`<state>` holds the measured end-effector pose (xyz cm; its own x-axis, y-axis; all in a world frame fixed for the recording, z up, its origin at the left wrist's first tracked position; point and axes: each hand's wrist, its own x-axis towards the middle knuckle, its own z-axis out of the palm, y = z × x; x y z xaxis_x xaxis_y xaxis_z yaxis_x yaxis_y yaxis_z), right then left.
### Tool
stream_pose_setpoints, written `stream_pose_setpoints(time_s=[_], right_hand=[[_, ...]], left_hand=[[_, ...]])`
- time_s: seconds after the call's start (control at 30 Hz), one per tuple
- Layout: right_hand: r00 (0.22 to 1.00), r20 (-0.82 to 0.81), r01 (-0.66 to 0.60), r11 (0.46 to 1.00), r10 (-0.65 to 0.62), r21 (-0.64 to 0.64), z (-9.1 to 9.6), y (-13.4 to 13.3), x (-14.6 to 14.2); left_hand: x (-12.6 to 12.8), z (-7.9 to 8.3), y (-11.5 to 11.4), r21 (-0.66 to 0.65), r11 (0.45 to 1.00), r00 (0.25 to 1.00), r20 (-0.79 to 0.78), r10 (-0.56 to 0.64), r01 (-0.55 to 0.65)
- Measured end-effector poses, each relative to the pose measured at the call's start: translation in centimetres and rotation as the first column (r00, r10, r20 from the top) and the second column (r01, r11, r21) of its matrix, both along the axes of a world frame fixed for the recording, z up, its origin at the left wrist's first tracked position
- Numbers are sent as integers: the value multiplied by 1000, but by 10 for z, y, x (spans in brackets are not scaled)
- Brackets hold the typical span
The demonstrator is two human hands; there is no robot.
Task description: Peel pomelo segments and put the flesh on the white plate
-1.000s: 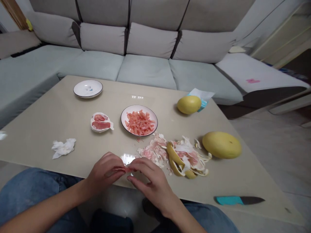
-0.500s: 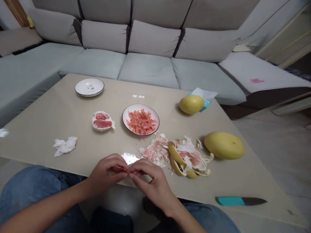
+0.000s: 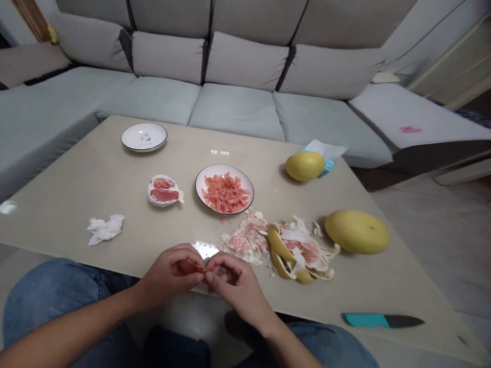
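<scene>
My left hand (image 3: 169, 276) and my right hand (image 3: 236, 289) meet at the table's near edge, both closed on a small pink pomelo segment (image 3: 192, 267) pinched between their fingertips. Behind them stands a plate of pink pomelo pieces (image 3: 224, 191). Left of that plate lies a partly peeled pomelo chunk (image 3: 164, 190) in white pith. A pile of peel and membrane scraps (image 3: 282, 245) lies just right of my hands.
Two whole yellow pomelos (image 3: 356, 231) (image 3: 305, 165) sit on the beige table (image 3: 76, 189) at the right. A teal-handled knife (image 3: 383, 320) lies near the front right edge. An empty plate (image 3: 144, 137) is at the back left, a crumpled tissue (image 3: 104, 229) at the left. A grey sofa (image 3: 230, 92) is behind.
My right-hand fingers have curled in tighter on the segment. The view has shifted slightly; the hands stay at the same spot.
</scene>
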<state>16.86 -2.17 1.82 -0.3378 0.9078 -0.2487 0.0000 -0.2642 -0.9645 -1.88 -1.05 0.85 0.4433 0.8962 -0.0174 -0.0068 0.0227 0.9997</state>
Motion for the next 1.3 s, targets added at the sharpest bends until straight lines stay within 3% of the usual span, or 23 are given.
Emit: stream_pose_setpoints(time_s=[0.2, 0.43, 0.7, 0.97, 1.3], right_hand=[[991, -125, 47, 998, -53, -53, -2, 1, -1], [982, -125, 139, 990, -141, -25, -6, 1, 1], [934, -276, 195, 971, -227, -138, -15, 2, -2], [944, -302, 99, 987, -132, -124, -10, 4, 1], [962, -244, 95, 989, -121, -117, -10, 4, 0]], left_hand=[[1, 2, -1, 20, 999, 998, 53, 32, -33], [1, -4, 0, -147, 989, 985, 162, 50, -26], [4, 2, -1, -268, 962, 973, 201, 110, -54], [2, 0, -1, -263, 964, 979, 187, 83, -32], [3, -1, -2, -208, 974, 984, 131, 121, -93]])
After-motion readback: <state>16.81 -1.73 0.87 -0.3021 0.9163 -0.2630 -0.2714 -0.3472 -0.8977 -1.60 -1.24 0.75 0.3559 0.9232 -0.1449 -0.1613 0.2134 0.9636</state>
